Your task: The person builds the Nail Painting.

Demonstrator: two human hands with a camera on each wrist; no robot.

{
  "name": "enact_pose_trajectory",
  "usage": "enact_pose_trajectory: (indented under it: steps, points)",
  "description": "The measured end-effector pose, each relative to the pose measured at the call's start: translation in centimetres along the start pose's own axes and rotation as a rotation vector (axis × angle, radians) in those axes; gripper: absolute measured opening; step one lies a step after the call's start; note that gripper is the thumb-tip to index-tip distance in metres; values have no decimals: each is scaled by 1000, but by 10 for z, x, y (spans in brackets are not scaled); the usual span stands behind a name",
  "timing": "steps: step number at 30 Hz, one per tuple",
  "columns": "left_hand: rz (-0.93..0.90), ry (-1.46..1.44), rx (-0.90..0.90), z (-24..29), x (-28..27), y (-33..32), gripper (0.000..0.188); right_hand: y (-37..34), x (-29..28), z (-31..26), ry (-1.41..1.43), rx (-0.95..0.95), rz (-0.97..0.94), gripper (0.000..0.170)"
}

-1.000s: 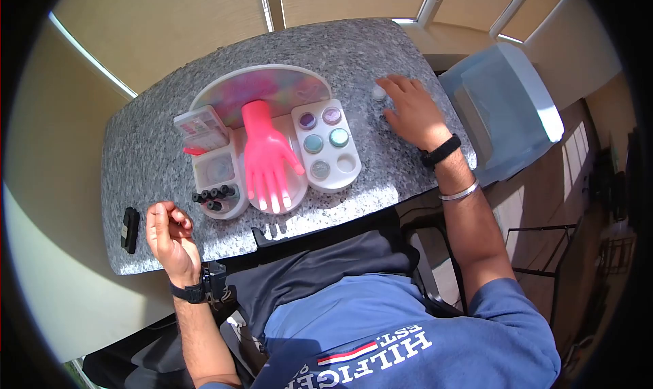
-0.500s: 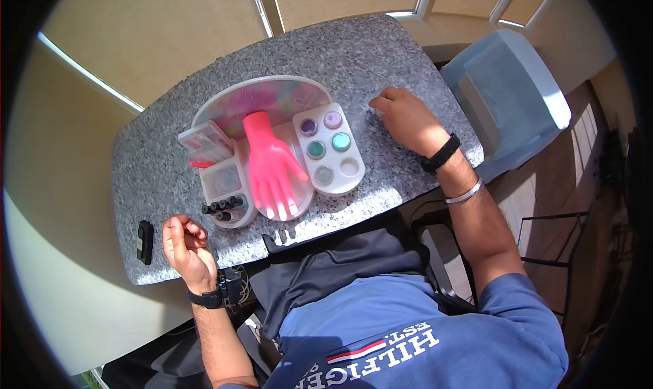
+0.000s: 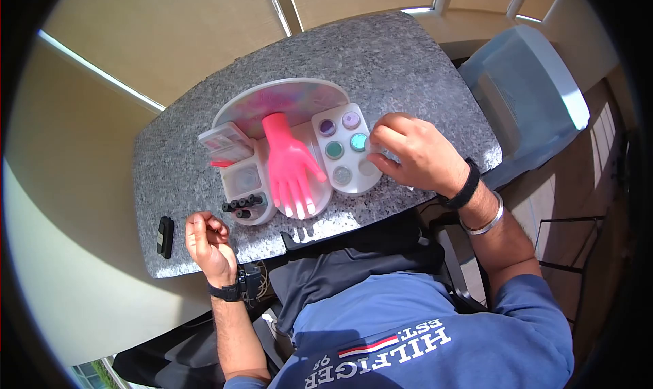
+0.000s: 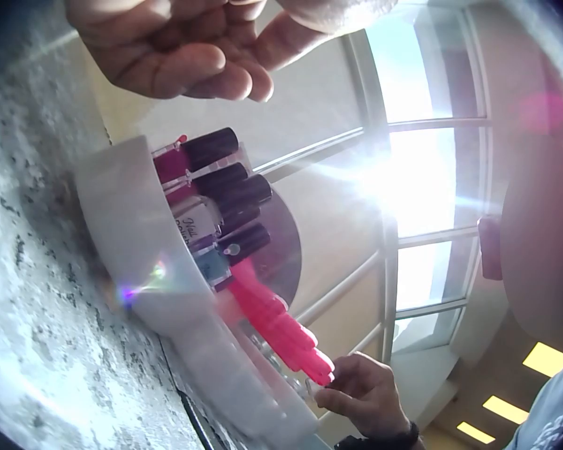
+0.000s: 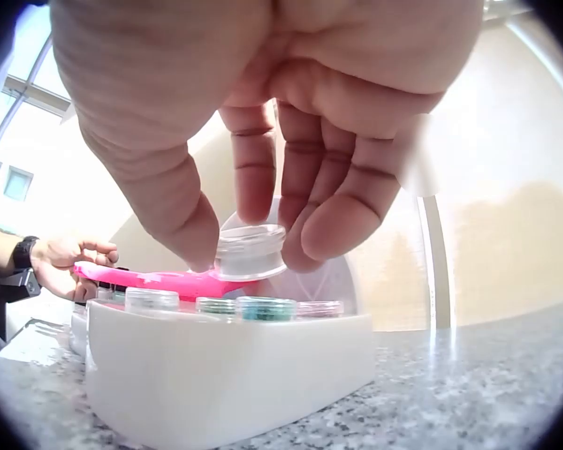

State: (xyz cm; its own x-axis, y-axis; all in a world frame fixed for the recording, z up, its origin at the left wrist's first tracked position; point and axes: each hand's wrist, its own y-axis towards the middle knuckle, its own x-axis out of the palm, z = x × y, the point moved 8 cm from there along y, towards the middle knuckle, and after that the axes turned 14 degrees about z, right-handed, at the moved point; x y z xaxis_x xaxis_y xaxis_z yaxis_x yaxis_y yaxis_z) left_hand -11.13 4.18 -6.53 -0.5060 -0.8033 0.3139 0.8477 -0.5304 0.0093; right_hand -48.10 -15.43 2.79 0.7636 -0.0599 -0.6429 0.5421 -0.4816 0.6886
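Between thumb and fingers, my right hand [image 3: 425, 154] pinches a small clear round jar [image 5: 251, 253], held above the white jar tray [image 5: 216, 375]. That tray holds purple, lilac, green, teal and clear jars; its lower right round slot [image 3: 368, 168] has no jar in it. Beside the tray lies a pink model hand [image 3: 292, 164] with pale nails, palm side not visible. My left hand [image 3: 211, 243] hovers by the table's front edge with loosely curled fingers and holds nothing. Nearest to it are the black-capped polish bottles [image 4: 211, 150] in the left compartment.
Behind the model hand stands a curved backboard [image 3: 299, 98], with a clear-lidded case [image 3: 226, 143] at its left. A black object [image 3: 164, 237] lies on the granite table [image 3: 394, 56] at the far left. To the right stands a translucent blue bin [image 3: 530, 103].
My right hand has come from the bare tabletop on the right to the jar tray, with the clear jar in its fingers. The head view has shifted; my left hand keeps its loose curl.
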Motion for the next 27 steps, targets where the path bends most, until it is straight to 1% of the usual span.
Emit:
enact_pose_trajectory:
  steps: [2, 4, 7, 16, 23, 27]
  points:
    - [3, 5, 2, 0, 1, 0, 22, -7, 12, -12, 21, -65, -110, 25]
    - [8, 11, 1, 0, 1, -1, 23, -10, 19, -16, 29, -53, -177, 22]
    - [13, 11, -1, -1, 1, 0, 23, -15, 25, -9, 18, 15, -291, 20]
    - [0, -6, -2, -2, 2, 2, 22, -12, 24, -17, -12, -22, -242, 18]
    - [11, -16, 11, 2, 6, 2, 21, -13, 25, -18, -32, 57, -266, 19]
    - [-7, -15, 18, 0, 11, 2, 22, -14, 25, -17, -18, 83, -230, 21]
